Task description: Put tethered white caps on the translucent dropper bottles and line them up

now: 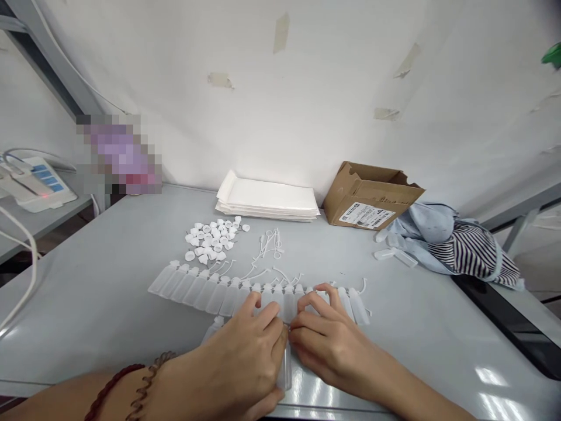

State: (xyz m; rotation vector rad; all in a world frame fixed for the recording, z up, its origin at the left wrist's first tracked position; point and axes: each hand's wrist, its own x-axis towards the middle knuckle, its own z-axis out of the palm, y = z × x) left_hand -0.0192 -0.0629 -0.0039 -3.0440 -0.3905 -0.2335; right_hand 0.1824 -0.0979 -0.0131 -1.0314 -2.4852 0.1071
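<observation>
My left hand is closed round a small translucent plastic bottle near the table's front edge. The fingertips of my right hand are bent and pressed together at the bottle's top end; what they pinch is hidden. Just beyond both hands, a curved row of flat translucent bottles lies side by side, several with thin white straps at their necks. Another bottle lies partly under my left hand. A pile of small white caps sits behind the row, with loose looped white straps to its right.
A stack of white padded envelopes and an open cardboard box stand against the wall. Right of them are small clear plastic pieces, bundled cloth and a black flat object. A white device sits on the left-hand table.
</observation>
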